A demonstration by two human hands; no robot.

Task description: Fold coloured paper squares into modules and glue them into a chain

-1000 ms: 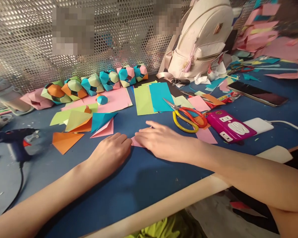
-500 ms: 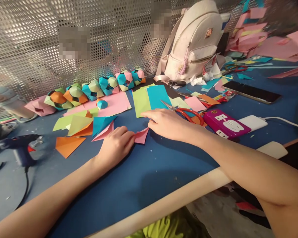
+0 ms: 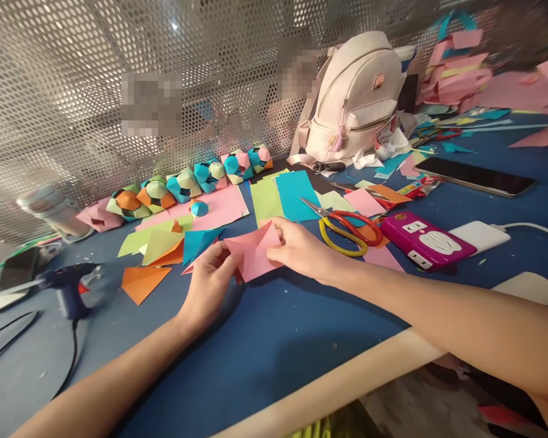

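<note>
This was a paper-craft workspace; whether it belonged to a school, shop or home could not be told. Folded pink paper (image 3: 256, 252) was held between the left hand (image 3: 212, 277) and right hand (image 3: 301, 249). Beyond them on the table (image 3: 237, 365) lay sheets (image 3: 296, 194) and a row of paper balls (image 3: 181, 185). Scissors (image 3: 327, 213) lay near the right hand, and a glue gun (image 3: 68, 295) stood left of the left hand. Farther off, past both hands, rose a perforated metal screen (image 3: 228, 61). A backpack (image 3: 365, 115) beyond the right hand and a phone (image 3: 475, 176) farther right gave the place a casual, personal look.
</note>
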